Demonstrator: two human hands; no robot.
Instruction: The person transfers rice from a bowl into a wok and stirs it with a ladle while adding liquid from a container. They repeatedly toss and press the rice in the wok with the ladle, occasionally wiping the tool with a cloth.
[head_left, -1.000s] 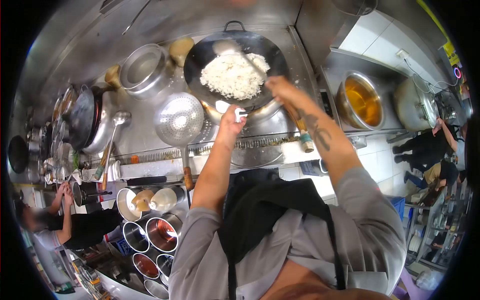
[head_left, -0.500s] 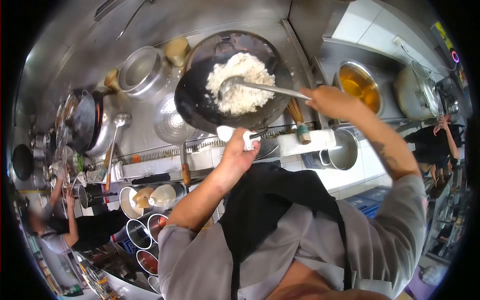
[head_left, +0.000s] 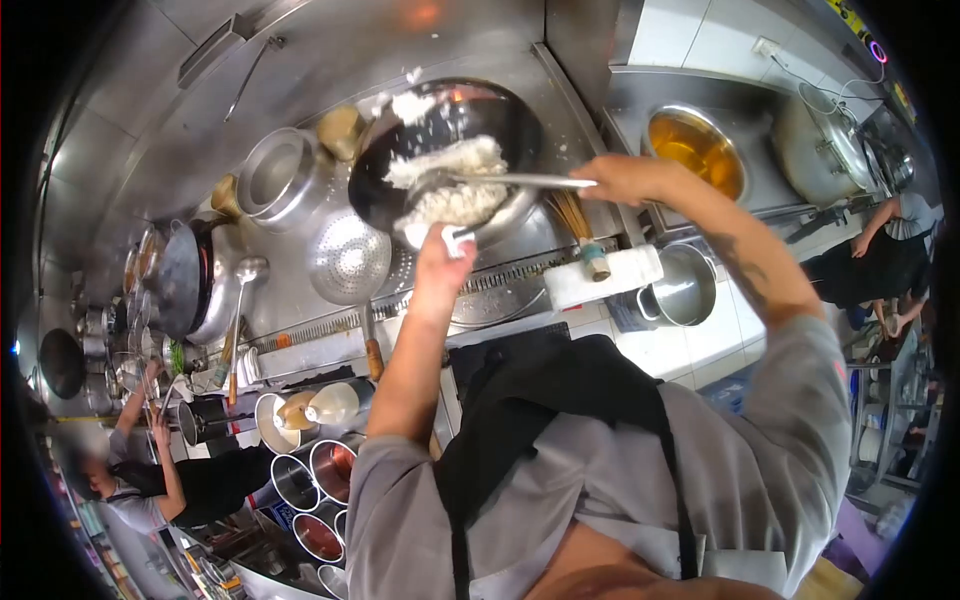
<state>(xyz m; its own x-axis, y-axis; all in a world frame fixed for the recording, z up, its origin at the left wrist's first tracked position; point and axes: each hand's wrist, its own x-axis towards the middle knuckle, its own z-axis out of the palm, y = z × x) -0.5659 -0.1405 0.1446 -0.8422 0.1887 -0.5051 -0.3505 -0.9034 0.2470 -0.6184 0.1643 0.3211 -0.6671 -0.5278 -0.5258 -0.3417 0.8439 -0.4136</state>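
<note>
My left hand is closed around the handle of a black wok, with a white cloth between hand and metal. The wok is raised and tilted. White rice is in it, and part of the rice is in the air by the far rim. My right hand grips the long handle of a metal ladle, whose bowl is partly hidden by rice inside the wok.
A skimmer and metal bowl lie left of the wok. A bamboo brush rests on the front ledge. On the right are a pot of amber liquid and a lidded pot. Co-workers stand at both sides.
My left hand has pushed the wok forward and tipped it. The rice, heaped together before, is now spread and partly tossed up. My right hand and the ladle have shifted slightly left.
</note>
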